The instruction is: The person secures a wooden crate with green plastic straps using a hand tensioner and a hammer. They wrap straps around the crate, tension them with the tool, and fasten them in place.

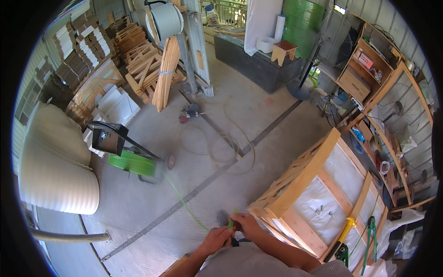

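Observation:
My left hand point(217, 240) is closed on a green plastic strap point(183, 201), low in the middle of the view. Close beside it, my right hand point(248, 227) grips a short piece of the same strap, which sticks up between the fingers. From my hands the strap runs across the floor to a green reel point(134, 163) on a wheeled black dispenser cart point(110, 138). At my right stands a slatted wooden crate point(295, 180) wrapped inside with white film. On its top lie a yellow-headed hammer point(344, 233), a green-handled hand tool point(371, 237) and several small metal clips point(320, 210).
A large roll of white foam point(60, 184) stands at the left. A bundle of wooden slats point(166, 69) leans near a metal post. An air hose point(251, 159) and a red-and-grey power tool point(188, 113) lie on the floor. Wooden shelves point(369, 64) line the right wall.

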Available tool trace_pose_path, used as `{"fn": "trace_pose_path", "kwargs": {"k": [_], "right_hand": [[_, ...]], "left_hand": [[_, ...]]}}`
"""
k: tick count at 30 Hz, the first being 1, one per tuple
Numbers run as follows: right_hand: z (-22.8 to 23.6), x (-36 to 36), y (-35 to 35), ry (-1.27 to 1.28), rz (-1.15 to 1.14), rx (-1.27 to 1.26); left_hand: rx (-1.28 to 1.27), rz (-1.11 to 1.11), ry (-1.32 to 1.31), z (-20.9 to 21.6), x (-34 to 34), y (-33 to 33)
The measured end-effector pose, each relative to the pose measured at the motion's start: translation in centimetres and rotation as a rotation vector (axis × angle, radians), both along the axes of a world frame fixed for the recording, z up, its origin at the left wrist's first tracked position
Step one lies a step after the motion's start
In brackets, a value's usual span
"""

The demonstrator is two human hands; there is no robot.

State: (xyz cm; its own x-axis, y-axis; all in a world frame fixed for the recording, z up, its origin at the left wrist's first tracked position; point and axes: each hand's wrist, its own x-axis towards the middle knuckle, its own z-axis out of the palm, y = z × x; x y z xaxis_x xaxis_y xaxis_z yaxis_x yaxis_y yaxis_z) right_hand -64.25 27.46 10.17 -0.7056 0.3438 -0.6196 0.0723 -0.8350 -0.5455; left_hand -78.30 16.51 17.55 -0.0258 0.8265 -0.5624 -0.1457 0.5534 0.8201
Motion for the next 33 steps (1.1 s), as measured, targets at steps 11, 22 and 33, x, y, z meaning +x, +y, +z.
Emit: {"fn": "trace_pose_path", "kwargs": {"k": [11,22,33], "right_hand": [[-1.0,-4.7,8.6,-0.157,-0.358,-0.064],[-0.5,-7.4,22.6,0.030,-0.477,-0.124],[0.8,-10.9,32.2,0.056,-0.710,-0.130]], "left_hand": [[-0.101,-0.181,0.075,0.4,-5.5,11.2],[-0.152,-0.332,-0.161,-1.5,-10.9,25.0],[-0.129,-0.583,-0.256,-4.8,-18.6,38.0]]}}
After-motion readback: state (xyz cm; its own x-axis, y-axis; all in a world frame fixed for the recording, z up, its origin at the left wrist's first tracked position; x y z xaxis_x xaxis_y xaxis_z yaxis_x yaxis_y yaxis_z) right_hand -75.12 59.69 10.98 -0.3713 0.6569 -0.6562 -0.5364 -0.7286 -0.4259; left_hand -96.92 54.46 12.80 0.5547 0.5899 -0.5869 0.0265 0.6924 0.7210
